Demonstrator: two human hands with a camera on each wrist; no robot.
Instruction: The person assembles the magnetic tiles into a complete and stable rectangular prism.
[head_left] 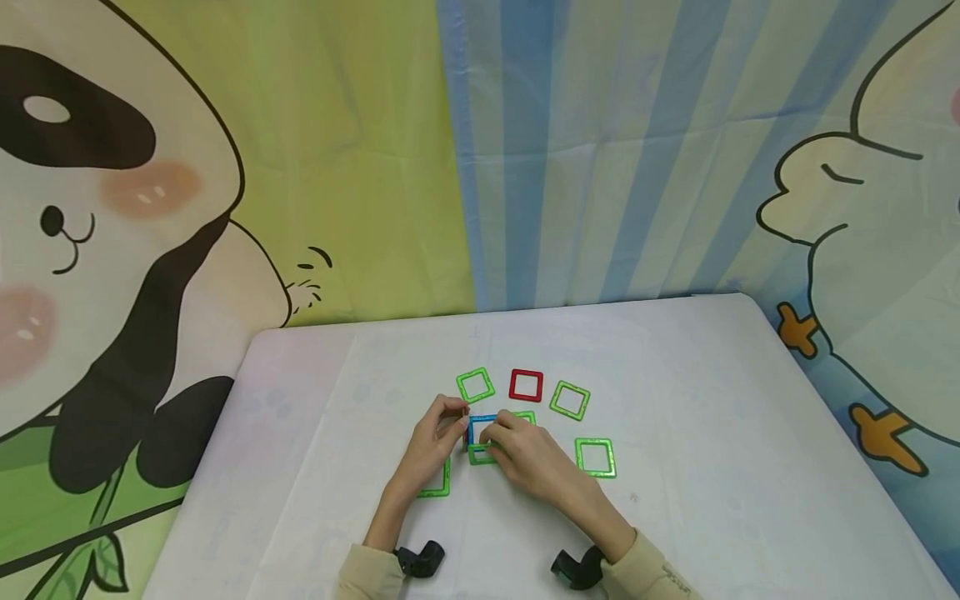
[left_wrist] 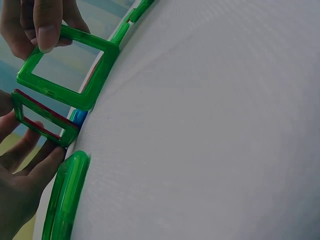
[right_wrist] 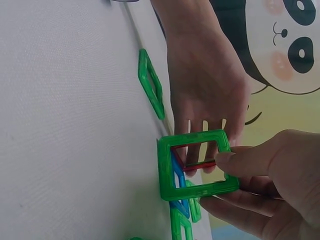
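A blue square magnetic tile (head_left: 483,417) lies on the table between the two hands. My right hand (head_left: 536,458) pinches a green square magnetic tile (right_wrist: 166,170) by one side, standing it up at the blue tile's near edge. At the blue tile's left edge, a red-and-green square magnetic tile (left_wrist: 47,109) stands upright. My left hand (head_left: 429,450) holds that tile, with thumb and fingers on opposite sides of it. Another green square tile (head_left: 446,479) lies partly hidden beneath the left forearm. A further green tile (head_left: 527,415) shows behind the right hand.
Around the blue tile lie loose squares: a green tile (head_left: 459,387) and a red tile (head_left: 512,385) beyond it, a yellowish-green tile (head_left: 570,415) and a green tile (head_left: 596,475) to the right. White cloth covers the table (head_left: 712,467); printed curtains (head_left: 600,167) stand behind.
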